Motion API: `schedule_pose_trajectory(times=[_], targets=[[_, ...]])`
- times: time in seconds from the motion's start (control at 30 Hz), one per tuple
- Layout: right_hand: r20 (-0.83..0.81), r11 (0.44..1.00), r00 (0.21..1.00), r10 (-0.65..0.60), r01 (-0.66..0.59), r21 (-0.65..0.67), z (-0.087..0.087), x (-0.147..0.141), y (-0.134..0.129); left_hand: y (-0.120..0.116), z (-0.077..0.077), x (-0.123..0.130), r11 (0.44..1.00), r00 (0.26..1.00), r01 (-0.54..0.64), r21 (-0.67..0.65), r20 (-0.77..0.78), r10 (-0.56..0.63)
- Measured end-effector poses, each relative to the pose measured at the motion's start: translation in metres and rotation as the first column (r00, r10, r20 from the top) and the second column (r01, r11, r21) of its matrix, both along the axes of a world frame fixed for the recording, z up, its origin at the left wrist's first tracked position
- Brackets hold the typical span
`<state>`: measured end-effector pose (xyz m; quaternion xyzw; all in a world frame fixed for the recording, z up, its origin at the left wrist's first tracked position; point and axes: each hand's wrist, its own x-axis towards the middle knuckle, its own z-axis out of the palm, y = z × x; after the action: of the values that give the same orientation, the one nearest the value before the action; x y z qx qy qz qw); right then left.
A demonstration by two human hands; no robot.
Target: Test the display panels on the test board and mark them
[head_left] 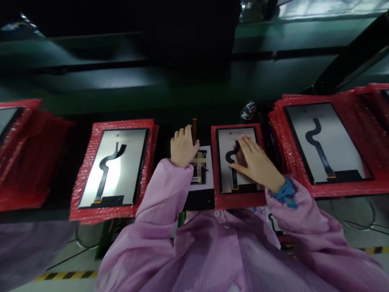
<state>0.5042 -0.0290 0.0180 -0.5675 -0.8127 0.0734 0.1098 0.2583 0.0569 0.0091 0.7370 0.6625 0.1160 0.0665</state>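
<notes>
My left hand point(183, 148) is over the dark bench beside a white sheet point(209, 170) bearing a dark part with a barcode label point(196, 179). Its fingers are curled; an orange-brown strip point(194, 129) stands out by the thumb, and whether it is held cannot be made out. My right hand point(255, 162) lies spread over a display panel point(224, 138) on red bubble wrap point(217, 199), its fingertips near the panel's curved black flex cable point(233, 160).
Another panel point(120, 178) on red wrap lies left. A stack of wrap with a panel point(334, 142) is at right; more red stacks point(27, 162) stand far left. A shiny metal object point(248, 110) sits behind. A person's sleeve point(33, 251) shows lower left.
</notes>
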Motion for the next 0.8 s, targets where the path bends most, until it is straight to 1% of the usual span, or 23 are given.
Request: schedule_pose_trajectory(times=[0.03,0.07,0.1,0.13,0.17,0.2,0.23,0.27,0.3,0.33,0.37,0.43,0.5,0.6,0.67,0.8], targets=[[0.000,0.998,0.999,0.045,-0.045,-0.036,-0.004,-0.002,0.002,0.001,-0.004,-0.001,1.000,0.997,0.009,0.008,0.077,-0.009],[0.005,0.996,0.998,0.066,-0.065,-0.065,-0.008,-0.004,0.003,0.003,-0.008,-0.003,1.000,0.982,0.015,0.006,0.186,-0.016],[0.009,0.994,0.997,0.074,-0.073,-0.085,-0.011,-0.005,0.004,0.006,-0.012,-0.006,1.000,0.946,0.022,-0.004,0.324,-0.019],[0.011,0.992,0.997,0.081,-0.080,-0.096,-0.014,-0.006,0.004,0.008,-0.016,-0.008,0.999,0.879,0.031,-0.018,0.477,-0.019],[0.006,0.991,0.996,0.086,-0.085,-0.101,-0.017,-0.007,0.004,0.010,-0.020,-0.010,0.999,0.782,0.045,-0.028,0.623,-0.017],[-0.004,0.991,0.996,0.091,-0.091,-0.099,-0.018,-0.007,0.003,0.013,-0.023,-0.011,0.998,0.668,0.056,-0.027,0.744,-0.018],[-0.019,0.991,0.995,0.095,-0.096,-0.096,-0.019,-0.007,0.003,0.014,-0.025,-0.012,0.998,0.557,0.063,-0.013,0.830,-0.024],[-0.035,0.991,0.995,0.092,-0.095,-0.091,-0.020,-0.007,0.003,0.016,-0.026,-0.013,0.998,0.468,0.062,0.010,0.883,-0.038],[-0.050,0.993,0.995,0.082,-0.086,-0.086,-0.020,-0.007,0.003,0.016,-0.026,-0.013,0.998,0.409,0.056,0.038,0.911,-0.058],[-0.058,0.994,0.996,0.069,-0.074,-0.083,-0.020,-0.007,0.004,0.016,-0.025,-0.013,0.997,0.377,0.043,0.068,0.923,-0.079],[-0.059,0.995,0.997,0.057,-0.062,-0.081,-0.020,-0.007,0.006,0.016,-0.024,-0.013,0.995,0.363,0.029,0.097,0.926,-0.101],[-0.035,0.996,0.999,0.042,-0.044,-0.079,-0.020,-0.008,0.009,0.014,-0.020,-0.013,0.990,0.360,0.008,0.140,0.924,-0.133],[-0.006,0.996,0.999,0.044,-0.045,-0.076,-0.020,-0.008,0.010,0.013,-0.018,-0.014,0.988,0.356,0.017,0.154,0.922,-0.150],[0.011,0.997,0.999,0.042,-0.042,-0.061,-0.020,-0.010,0.009,0.011,-0.017,-0.013,0.990,0.326,0.050,0.129,0.935,-0.138],[0.005,0.998,0.999,0.039,-0.038,-0.054,-0.019,-0.012,0.007,0.009,-0.017,-0.013,0.993,0.296,0.050,0.110,0.948,-0.120],[-0.062,0.998,0.997,0.036,-0.038,-0.041,-0.018,-0.014,0.003,0.006,-0.013,-0.011,0.993,0.266,0.064,0.097,0.958,-0.111]])
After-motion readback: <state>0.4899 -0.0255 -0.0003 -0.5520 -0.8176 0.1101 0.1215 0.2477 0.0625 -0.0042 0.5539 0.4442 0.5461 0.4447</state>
